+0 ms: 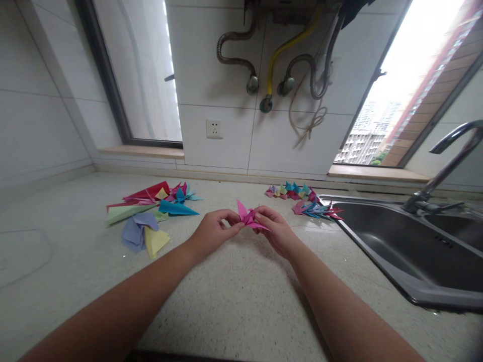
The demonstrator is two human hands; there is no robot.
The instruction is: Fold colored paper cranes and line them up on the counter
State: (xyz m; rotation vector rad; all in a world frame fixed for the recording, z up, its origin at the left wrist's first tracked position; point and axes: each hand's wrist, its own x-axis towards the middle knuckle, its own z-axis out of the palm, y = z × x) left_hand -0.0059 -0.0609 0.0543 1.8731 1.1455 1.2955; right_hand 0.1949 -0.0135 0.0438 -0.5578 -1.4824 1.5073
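Hands together over the counter [241,301]: left hand [213,231] and right hand [277,231] both pinch a pink crane [249,217] just above it. Loose coloured papers [147,216] lie to the left, finished cranes [305,201] beside the sink [415,251], tap [449,161] beyond.

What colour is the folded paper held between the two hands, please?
The pointed folded paper is pink; head view shows it.

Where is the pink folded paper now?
In the head view, centre, the pink folded paper is pinched between left hand and right hand, above the countertop.
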